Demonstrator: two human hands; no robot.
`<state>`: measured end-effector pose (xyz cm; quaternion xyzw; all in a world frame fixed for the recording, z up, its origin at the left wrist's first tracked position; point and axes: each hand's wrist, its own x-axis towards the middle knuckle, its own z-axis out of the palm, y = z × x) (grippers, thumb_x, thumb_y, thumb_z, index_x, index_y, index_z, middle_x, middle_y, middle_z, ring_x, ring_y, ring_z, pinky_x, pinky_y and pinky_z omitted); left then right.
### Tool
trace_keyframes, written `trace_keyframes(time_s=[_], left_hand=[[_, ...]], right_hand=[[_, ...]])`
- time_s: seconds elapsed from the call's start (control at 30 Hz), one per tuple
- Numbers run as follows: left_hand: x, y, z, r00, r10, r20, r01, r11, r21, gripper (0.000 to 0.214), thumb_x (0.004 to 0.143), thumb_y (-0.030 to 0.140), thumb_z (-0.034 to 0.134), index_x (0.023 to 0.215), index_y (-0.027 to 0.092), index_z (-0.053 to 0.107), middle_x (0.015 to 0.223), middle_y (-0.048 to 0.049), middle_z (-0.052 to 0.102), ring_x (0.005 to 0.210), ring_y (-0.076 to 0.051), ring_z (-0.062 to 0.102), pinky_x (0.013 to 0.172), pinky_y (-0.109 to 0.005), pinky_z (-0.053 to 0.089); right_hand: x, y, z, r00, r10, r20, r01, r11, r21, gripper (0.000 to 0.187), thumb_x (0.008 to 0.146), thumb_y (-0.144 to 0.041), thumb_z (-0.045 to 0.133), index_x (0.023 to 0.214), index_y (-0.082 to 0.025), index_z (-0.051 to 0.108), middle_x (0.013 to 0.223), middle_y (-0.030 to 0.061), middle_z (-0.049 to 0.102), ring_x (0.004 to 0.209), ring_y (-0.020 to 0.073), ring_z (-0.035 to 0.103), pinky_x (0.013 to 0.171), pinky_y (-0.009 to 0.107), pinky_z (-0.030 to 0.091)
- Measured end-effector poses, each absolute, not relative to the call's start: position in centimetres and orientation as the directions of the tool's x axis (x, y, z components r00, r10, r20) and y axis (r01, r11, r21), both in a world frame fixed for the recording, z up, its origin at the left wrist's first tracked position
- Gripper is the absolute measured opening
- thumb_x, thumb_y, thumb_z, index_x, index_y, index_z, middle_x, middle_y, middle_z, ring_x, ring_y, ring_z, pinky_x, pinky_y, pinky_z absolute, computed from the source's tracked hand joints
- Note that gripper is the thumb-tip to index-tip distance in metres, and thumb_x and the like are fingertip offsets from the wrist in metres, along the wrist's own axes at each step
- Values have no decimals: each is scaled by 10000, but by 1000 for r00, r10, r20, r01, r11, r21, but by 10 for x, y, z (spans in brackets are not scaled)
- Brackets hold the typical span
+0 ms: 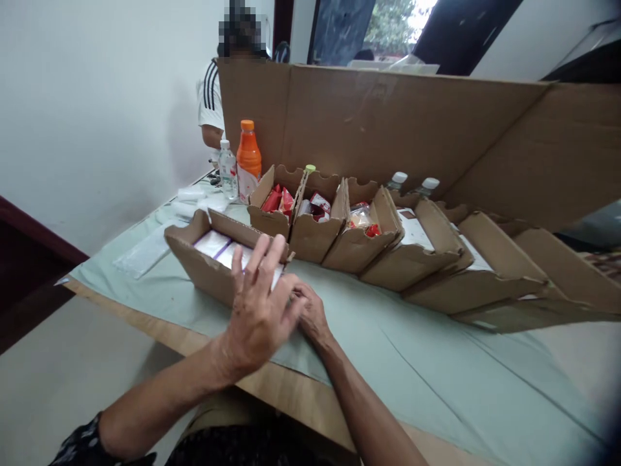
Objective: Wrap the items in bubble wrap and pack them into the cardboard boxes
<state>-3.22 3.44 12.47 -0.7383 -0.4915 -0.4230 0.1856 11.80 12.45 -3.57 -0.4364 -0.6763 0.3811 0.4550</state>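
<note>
A cardboard box (206, 268) stands near the table's front edge, holding white packs with purple edges (213, 244). My left hand (262, 301) is over the right end of this box, its fingers raised and spread apart, gripping nothing. Close behind it, my right hand (313, 314) is closed, with curled fingers beside the box's right end. The left thumb partly covers those fingertips, so what they hold, if anything, is hidden.
A row of open cardboard boxes (347, 249) with red packets (279, 199) and other goods runs rightward. An orange bottle (249, 158), a clear bottle (227, 171) and plastic bags (145, 249) lie left. Behind rises a cardboard panel (359, 123); a person (211, 97) is beyond it.
</note>
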Motion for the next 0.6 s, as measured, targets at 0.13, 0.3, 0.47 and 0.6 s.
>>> trace_keyframes(time_s=[0.13,0.3,0.47,0.6], left_hand=[[-69,20,119,-85,326,941,789,-555,264,454,870,312,723,1304,287,590,1699,0,280,1585,-322,220,1305,-572,183],[-172,26,59,-803,518,296,154,-299,942,522,871,557,643,1287,243,617,1489,-76,574,1465,-314,437,1257,-534,260],[-151,33,22,-704,706,74,-178,-275,945,546,868,738,529,1029,247,707,1215,-69,741,1267,-291,613,1076,-441,484],[-95,65,30,-519,839,164,-261,-339,904,592,895,731,540,1183,241,705,1356,-65,694,1372,-274,546,1165,-415,418]], right_hand=[[131,117,-24,-178,948,263,243,302,-922,248,881,-355,578,972,-219,765,1174,113,758,1119,278,698,997,447,544],[122,89,-2,-186,958,219,196,255,-947,412,949,-478,566,1229,-216,715,1302,118,719,1213,292,663,1032,455,526],[98,66,15,-162,943,291,41,301,-953,588,1017,-581,445,1486,-239,538,1567,90,521,1464,279,462,1222,472,350],[130,87,17,53,945,322,27,321,-947,574,1036,-593,381,1470,-260,554,1531,67,561,1458,261,464,1230,493,322]])
